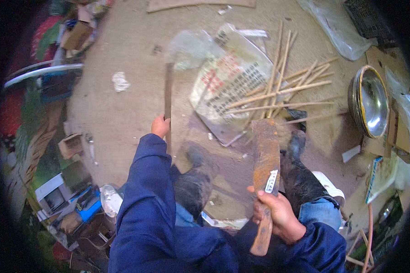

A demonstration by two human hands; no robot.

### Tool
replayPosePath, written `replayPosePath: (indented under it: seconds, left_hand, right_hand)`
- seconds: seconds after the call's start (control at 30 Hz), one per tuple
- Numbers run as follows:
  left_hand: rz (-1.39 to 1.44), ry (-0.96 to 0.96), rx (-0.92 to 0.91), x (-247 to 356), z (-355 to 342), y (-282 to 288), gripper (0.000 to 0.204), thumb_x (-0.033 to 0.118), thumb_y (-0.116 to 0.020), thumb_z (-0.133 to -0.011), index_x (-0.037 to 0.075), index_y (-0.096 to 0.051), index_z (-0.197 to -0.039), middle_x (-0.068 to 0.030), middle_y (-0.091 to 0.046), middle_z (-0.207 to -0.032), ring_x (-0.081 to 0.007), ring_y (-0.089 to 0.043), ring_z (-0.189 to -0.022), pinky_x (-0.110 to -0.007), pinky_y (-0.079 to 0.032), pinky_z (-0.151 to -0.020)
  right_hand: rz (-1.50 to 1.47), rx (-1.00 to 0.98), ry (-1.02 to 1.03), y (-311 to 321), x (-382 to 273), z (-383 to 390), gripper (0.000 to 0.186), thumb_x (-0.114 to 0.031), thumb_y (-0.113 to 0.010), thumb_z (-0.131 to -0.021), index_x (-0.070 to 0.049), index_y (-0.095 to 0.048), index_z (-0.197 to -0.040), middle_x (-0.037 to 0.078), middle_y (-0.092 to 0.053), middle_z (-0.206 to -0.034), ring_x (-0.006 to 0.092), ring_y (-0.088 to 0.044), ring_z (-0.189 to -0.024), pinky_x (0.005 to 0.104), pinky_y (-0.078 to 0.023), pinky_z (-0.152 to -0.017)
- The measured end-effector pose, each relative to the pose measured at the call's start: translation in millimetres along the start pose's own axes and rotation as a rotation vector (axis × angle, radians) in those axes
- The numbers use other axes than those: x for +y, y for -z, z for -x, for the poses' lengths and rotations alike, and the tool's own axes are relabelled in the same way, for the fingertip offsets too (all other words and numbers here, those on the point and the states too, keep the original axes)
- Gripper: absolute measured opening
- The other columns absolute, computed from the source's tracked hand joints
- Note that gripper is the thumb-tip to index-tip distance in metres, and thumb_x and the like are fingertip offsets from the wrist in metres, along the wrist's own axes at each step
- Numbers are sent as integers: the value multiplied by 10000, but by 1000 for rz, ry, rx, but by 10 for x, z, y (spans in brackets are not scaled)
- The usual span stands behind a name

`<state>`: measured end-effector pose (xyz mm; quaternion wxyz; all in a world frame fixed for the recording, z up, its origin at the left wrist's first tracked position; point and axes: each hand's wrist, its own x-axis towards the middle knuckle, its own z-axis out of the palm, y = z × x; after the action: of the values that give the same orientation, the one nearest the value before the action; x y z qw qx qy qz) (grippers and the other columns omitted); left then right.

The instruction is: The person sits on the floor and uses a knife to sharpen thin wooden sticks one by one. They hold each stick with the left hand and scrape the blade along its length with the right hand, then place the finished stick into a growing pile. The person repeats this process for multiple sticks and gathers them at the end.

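Note:
My left hand grips a long thin strip of bamboo that stands upright above the dirt floor. My right hand is closed on the wooden handle of a broad rusty cleaver, blade pointing away from me, a small white label near its base. Both arms wear blue sleeves. My dark boots rest on the ground between the hands. A pile of split bamboo sticks lies beyond the cleaver.
A printed plastic sack lies flat under the sticks. Stacked metal bowls lean at the right. Clear plastic sheeting is at the top right. Boxes and clutter line the left side. Cardboard sits at the right.

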<state>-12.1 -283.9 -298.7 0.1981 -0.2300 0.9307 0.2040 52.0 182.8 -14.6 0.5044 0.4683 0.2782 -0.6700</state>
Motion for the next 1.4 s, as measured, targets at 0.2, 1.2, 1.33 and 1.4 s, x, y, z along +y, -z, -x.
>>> replayPosePath:
  seconds: [0.2, 1.2, 1.33, 1.4]
  left_hand:
    - [698, 92, 47, 321, 522, 1601, 275, 240, -625, -974, -2, -610, -1104, -92, -698, -931, -178, -662, -782, -342, -545, -683]
    - [1878, -483, 44, 1982, 3406, 2128, 389, 477, -477, -1035, 158, -592, -1226, 22, -584, -841, -155, -576, -868, -457, -467, -941]
    - [1562, -426, 84, 1988, 3395, 1908, 387, 404, -584, -1002, 136, -585, -1281, -18, -649, -953, -190, -611, -955, -427, -508, -905]
    - [1338, -348, 51, 1931, 3384, 1709, 373, 333, -621, -991, 106, -594, -1286, -39, -669, -1018, -202, -624, -1007, -402, -523, -898]
  right_hand:
    - [173, -145, 167, -14, 228, 50, 391, -310, -607, -962, -34, -581, -1237, 20, -520, -716, 136, -487, -563, 325, -430, -530]
    - [398, 120, 762, 942, 571, 125, 313, -264, -631, -935, 26, -602, -1049, 114, -617, -867, 220, -596, -704, 393, -486, -604]
    - [407, 124, 787, 982, 586, 116, 293, -227, -609, -935, 36, -588, -1063, 114, -590, -803, 230, -594, -699, 400, -483, -608]
    - [423, 163, 797, 985, 611, 90, 275, -219, -606, -919, 32, -594, -1030, 110, -593, -786, 233, -599, -676, 399, -498, -614]
